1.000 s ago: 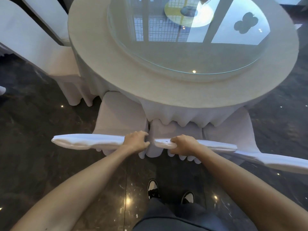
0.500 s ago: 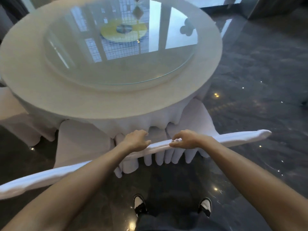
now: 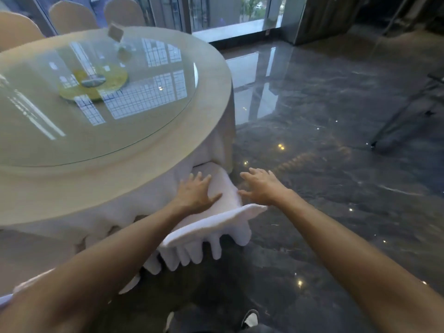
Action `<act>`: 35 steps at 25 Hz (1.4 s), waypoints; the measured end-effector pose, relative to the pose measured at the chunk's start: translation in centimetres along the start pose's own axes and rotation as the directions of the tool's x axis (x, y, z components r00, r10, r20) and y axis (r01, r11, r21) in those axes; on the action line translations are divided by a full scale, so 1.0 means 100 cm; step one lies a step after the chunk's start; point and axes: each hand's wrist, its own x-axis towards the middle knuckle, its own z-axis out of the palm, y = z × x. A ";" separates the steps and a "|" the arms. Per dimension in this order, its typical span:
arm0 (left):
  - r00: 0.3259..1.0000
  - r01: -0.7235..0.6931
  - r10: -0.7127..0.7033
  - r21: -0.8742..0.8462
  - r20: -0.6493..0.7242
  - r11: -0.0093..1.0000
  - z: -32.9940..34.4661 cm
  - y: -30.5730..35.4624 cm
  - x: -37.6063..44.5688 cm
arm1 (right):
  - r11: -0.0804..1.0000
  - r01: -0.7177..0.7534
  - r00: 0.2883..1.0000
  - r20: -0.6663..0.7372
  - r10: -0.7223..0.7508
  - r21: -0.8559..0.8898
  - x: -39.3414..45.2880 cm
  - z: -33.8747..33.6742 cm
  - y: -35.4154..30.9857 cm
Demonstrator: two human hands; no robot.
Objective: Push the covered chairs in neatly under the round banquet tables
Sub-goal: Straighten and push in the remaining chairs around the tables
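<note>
A white covered chair [image 3: 223,219] stands at the near right side of the round banquet table [image 3: 134,174], its seat tucked partly under the tablecloth. My left hand [image 3: 195,194] hovers or rests over the chair's seat, fingers spread. My right hand [image 3: 262,186] is in the air just right of the chair, fingers apart, holding nothing. The top of the chair's back runs below both wrists. A second white chair back [image 3: 28,284] shows at the lower left, partly hidden by my left forearm.
A glass turntable [image 3: 91,92] with a card stand covers the table's middle. Beige covered chairs [image 3: 72,16] stand at the far side. Dark polished floor [image 3: 336,140] spreads to the right, with a metal stand's legs [image 3: 396,123] at the far right. My shoes [image 3: 249,318] are below.
Both hands have let go of the chair backs and now reach forward with fingers spread. My view has swung right, putting the table at the left.
</note>
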 end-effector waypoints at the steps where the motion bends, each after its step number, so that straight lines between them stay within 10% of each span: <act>1: 1.000 -0.016 0.016 0.006 -0.024 1.000 -0.001 0.021 0.012 | 1.000 -0.007 0.998 -0.068 0.007 0.004 0.001 -0.002 0.020; 7: 0.993 -0.055 0.059 0.047 -0.098 0.997 -0.001 0.119 0.107 | 0.998 -0.049 0.974 -0.220 0.053 0.024 0.028 -0.006 0.136; 27: 0.944 0.196 -0.139 -0.171 0.301 0.965 -0.055 0.222 0.602 | 1.000 -0.003 0.927 0.374 -0.006 0.025 0.433 -0.148 0.476; 35: 0.948 0.302 -0.286 -0.120 0.138 0.946 -0.148 0.224 0.840 | 0.975 0.217 0.903 0.387 -0.185 -0.040 0.680 -0.250 0.593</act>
